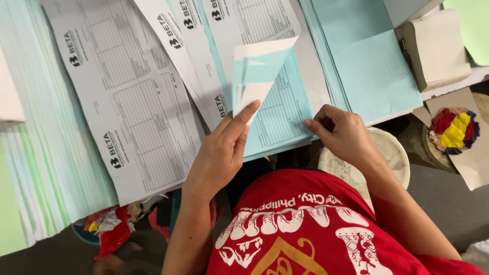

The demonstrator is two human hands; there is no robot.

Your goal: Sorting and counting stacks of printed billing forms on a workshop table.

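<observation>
My left hand (221, 147) lifts a thin bundle of blue and white sheets (257, 71), bent upward from the corner of a stack of light blue printed forms (282, 114). My right hand (340, 133) rests at the stack's right edge, thumb and fingertips pinching the near corner of the blue forms. White printed forms with tables (127, 102) lie fanned out to the left of the blue stack. I wear a red printed shirt (300, 229) at the bottom of the view.
A thick fanned pile of white and green sheets (35, 153) fills the left. Plain blue sheets (367, 56) lie at upper right beside a beige pad (438, 48). A white bucket (392, 153) and a multicoloured rag (453, 130) sit below right. Red wrappers (114, 231) lie on the floor.
</observation>
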